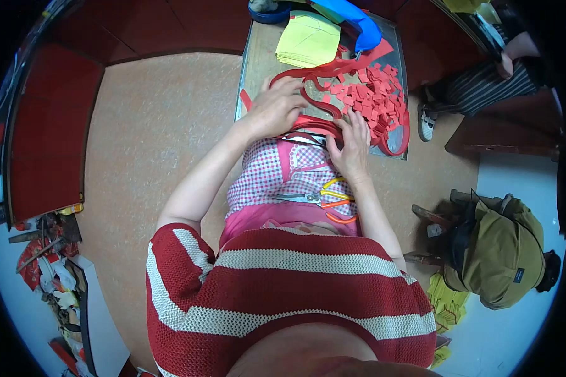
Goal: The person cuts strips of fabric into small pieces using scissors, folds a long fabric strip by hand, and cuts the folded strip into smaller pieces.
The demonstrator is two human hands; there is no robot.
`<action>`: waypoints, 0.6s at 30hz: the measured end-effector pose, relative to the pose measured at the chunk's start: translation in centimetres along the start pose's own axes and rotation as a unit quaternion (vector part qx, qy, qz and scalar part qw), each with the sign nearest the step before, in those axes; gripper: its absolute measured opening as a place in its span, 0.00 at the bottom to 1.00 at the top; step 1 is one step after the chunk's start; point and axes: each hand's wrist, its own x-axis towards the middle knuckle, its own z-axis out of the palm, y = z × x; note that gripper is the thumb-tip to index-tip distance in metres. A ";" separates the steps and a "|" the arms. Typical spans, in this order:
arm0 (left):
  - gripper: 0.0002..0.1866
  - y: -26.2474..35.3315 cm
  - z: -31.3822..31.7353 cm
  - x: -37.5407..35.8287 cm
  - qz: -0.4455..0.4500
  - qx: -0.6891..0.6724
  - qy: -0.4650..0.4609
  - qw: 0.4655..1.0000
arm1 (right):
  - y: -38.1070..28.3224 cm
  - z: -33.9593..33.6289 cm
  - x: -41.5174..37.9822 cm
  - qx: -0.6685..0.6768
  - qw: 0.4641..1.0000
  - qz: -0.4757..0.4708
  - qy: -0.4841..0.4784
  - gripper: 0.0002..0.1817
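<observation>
Several layers of red strip (314, 124) stretch between my two hands at the near edge of the table. My left hand (274, 108) has its fingers bent over the left end of the layers, its thumb against them. At the right end, my right hand (352, 146) has the strips between its thumb and fingers; its fingertips lie beside a pile of small red cut pieces (374, 97). Loose red strip curls across the table beyond both hands. On my checked apron (256, 176) lie scissors (305, 198), with yellow and orange handles near my right forearm.
The small table (258, 53) bears a stack of yellow cloths (308, 39), a blue item (358, 28) and a dark blue bowl (269, 12). Another person's striped trouser leg (484, 94) is at right. An olive backpack (506, 251) rests on a stool.
</observation>
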 end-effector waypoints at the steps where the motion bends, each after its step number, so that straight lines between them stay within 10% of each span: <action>1: 0.14 0.4 0.8 0.8 0.062 0.010 0.063 0.996 | 0.0 0.0 -0.3 -0.001 1.000 0.001 0.000 0.22; 18: 0.08 -0.3 2.8 4.3 0.041 0.087 0.075 0.993 | 0.9 0.1 -1.4 -0.005 1.000 0.003 0.013 0.17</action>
